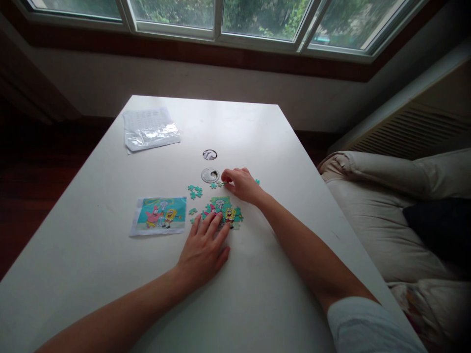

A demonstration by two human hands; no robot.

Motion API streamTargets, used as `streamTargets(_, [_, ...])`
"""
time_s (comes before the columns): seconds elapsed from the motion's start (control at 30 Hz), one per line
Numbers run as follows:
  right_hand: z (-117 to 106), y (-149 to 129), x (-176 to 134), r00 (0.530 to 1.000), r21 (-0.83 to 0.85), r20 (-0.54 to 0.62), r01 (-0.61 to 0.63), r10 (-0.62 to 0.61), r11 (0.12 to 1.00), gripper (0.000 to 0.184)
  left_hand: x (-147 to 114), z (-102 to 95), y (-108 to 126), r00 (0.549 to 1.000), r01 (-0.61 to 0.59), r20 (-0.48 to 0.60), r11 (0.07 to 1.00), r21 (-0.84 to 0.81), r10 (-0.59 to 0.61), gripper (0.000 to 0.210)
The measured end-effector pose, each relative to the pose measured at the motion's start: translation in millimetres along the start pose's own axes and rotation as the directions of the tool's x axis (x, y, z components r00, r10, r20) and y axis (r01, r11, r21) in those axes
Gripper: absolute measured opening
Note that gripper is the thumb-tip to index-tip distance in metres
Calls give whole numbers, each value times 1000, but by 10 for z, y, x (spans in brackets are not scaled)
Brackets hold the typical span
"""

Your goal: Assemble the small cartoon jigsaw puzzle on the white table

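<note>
My left hand [203, 245] lies with its fingers stretched out, fingertips resting on the lower left part of a partly joined jigsaw puzzle [220, 203]. The puzzle shows cartoon figures on green, some of them covered by those fingers. Beyond it, my right hand [241, 185] is closed, thumb and fingertips pinched down at a small puzzle piece [221, 184]; the fingers partly hide it. Several loose green pieces [196, 191] lie left of the right hand, and another piece [257, 182] shows past its knuckles. Left of the puzzle lies a reference picture [162, 214] with the same figures.
On the white table [279, 274], two round metallic-looking discs [210, 155] sit beyond the pieces, one behind the other. Papers in a clear plastic sleeve [152, 130] lie at the far left. A beige sofa [368, 215] stands along the right side, with windows [217, 19] ahead.
</note>
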State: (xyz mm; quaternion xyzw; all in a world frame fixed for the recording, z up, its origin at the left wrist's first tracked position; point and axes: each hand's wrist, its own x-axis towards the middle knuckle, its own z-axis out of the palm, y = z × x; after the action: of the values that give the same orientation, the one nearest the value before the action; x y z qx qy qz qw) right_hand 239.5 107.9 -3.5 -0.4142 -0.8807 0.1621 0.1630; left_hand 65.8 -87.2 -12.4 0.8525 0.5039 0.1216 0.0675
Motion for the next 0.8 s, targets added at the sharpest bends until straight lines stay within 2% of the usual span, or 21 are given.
streamTargets(0.1, [-48,-9,-42,1000,129,10,17,-19,992,21,2,-3,0,1000,4,4,1000,-5,-4,53])
streamTargets(0.2, [-116,22,-143,998,263,60,-12,-4,965,25,3,-6,-3,1000,6,17,1000,-6,-5,53])
streamTargets(0.3, [-171,55,-291,992,327,126,-44,2,944,23,-1,0,-7,1000,3,17,1000,-7,-3,52])
streamTargets(0.47, [-152,54,-464,984,354,159,-132,80,926,18,-12,21,-9,1000,6,10,1000,-12,-6,53])
streamTargets(0.57, [-101,36,-470,989,336,140,-101,57,936,9,-11,21,-8,1000,6,7,1000,-13,-6,53])
streamTargets(0.8, [-30,-5,-426,997,291,50,-71,59,954,15,-7,15,-11,1000,9,12,1000,-15,-9,53])
